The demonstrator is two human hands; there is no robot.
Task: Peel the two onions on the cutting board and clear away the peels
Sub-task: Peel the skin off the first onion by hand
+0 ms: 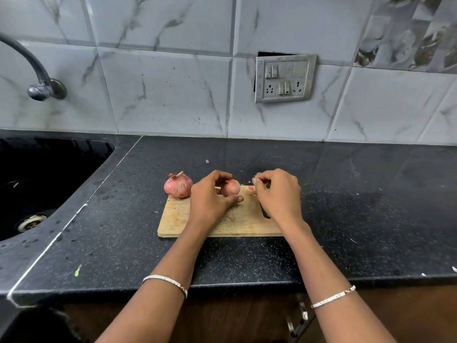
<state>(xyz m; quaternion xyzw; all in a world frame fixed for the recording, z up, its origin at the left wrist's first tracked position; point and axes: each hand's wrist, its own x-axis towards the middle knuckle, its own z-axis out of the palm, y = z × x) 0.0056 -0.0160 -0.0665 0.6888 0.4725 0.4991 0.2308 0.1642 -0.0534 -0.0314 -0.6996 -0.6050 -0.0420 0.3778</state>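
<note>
Here, left hand (pixel 210 201) fingers cup a glossy pink onion (pixel 231 188); right hand (pixel 278 194) fingers curl, grasp unclear.

Pink unpeeled onion (pixel 178 185) sitting on far left corner of wooden cutting board (pixel 173 219), smaller smooth onion (pixel 231 188) standing near far edge, peel bits (pixel 251 188) lying beside it.
</note>
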